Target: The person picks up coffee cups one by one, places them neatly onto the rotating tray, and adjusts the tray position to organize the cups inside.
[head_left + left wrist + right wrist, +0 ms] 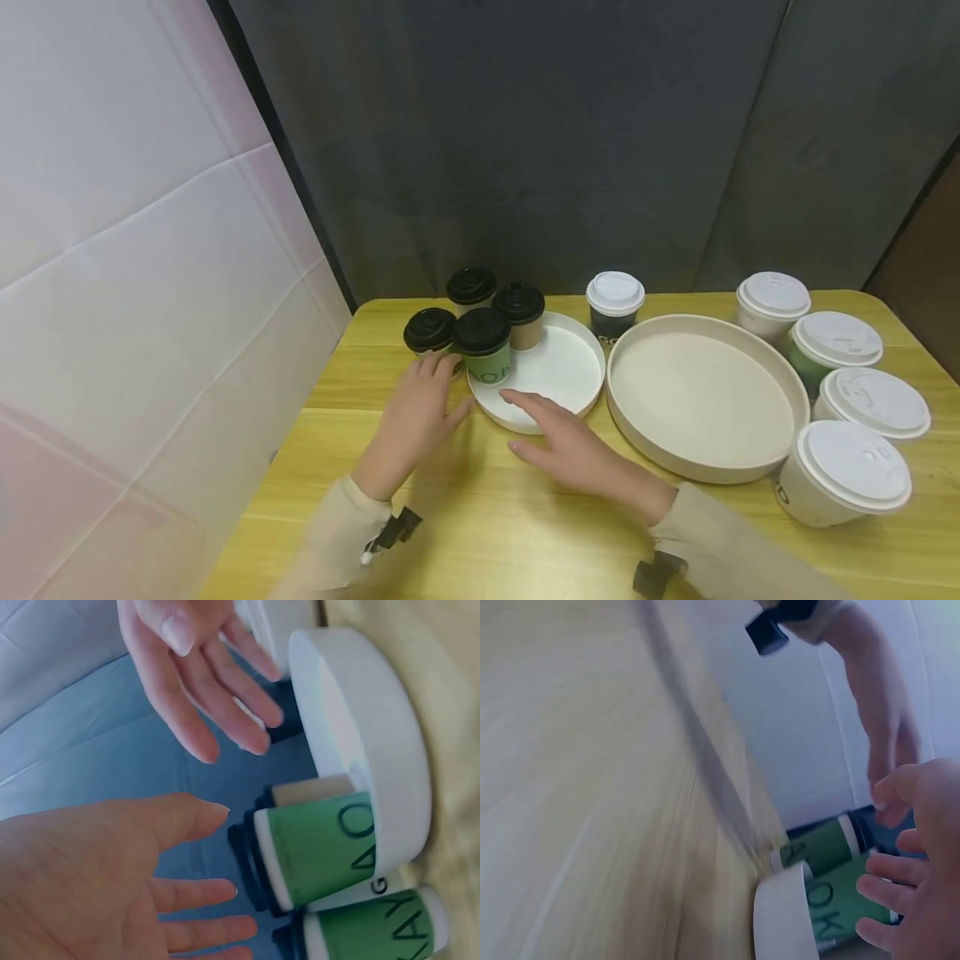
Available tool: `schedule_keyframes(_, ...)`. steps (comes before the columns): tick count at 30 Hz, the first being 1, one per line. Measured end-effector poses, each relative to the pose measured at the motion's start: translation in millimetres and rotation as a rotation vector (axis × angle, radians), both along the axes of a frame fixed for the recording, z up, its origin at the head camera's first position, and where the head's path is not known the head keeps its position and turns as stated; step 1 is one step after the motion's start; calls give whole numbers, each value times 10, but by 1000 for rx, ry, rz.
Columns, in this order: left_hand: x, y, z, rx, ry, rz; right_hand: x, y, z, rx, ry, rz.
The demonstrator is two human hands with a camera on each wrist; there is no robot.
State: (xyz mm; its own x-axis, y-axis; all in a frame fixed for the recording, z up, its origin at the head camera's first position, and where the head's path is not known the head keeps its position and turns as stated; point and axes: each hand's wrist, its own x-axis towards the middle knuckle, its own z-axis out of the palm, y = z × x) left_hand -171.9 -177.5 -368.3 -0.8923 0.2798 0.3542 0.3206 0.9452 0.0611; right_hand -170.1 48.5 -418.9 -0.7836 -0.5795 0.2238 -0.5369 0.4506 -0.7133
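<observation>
A green paper cup [489, 367] with a black lid stands inside the left rim of a white round tray [570, 371]. Behind it, also in the tray, is a brown cup [527, 333] with a black lid. Another green black-lidded cup [382, 930] stands on the table just outside the tray. My left hand [416, 408] hovers at these two green cups, fingers extended and thumb apart, overlapping the outer cup in the head view. My right hand [566, 442] is spread over the tray's near edge, facing the left hand, with nothing in its fingers.
A further black-lidded cup [471, 287] stands at the back left. Right of the white tray lies a larger beige round tray [705, 392]. A dark cup with a white lid [615, 304] stands behind the trays; several white-lidded cups [840, 475] line the right side.
</observation>
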Motion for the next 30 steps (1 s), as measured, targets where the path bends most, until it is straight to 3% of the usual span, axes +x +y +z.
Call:
schedule_keyframes(13,-292,-91,230,41,-48,50,-111,-500,-81,-81,-200,103)
schedule_keyframes(22,-546,-216,236,39,-84,84,-191,-766,-37,-147,-373,113)
schedule_keyframes(30,-705,-308,221,76,-191,122,-278,-941,-74,-249,-525,87)
